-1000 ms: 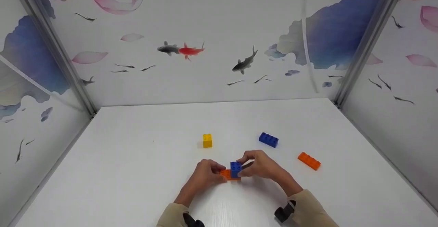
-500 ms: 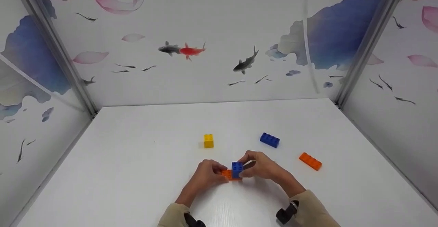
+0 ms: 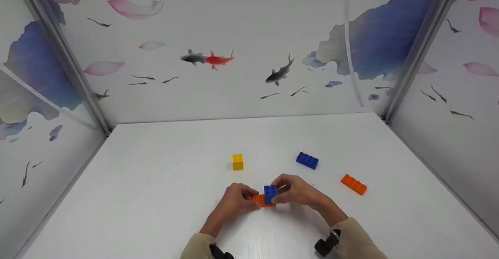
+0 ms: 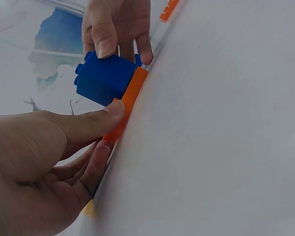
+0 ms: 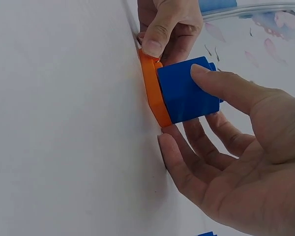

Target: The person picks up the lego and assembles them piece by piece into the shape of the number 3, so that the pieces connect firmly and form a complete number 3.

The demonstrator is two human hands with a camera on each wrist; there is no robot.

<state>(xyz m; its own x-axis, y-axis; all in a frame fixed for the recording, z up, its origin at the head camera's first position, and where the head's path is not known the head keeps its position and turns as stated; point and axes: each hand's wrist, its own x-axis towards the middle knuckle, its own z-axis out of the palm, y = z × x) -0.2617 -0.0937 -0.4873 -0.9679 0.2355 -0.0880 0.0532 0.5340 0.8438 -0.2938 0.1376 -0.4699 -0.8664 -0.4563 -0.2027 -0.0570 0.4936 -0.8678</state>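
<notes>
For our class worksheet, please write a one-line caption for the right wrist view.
The right hand holds a square blue plastic brick on a flat orange plastic brick pinched by the left hand.

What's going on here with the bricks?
A person's left hand pinches a flat orange brick while the right hand grips a blue block on its right end. Can't tell if it's fully seated. A yellow block, longer blue brick and second orange brick lie loose on the table.
</notes>
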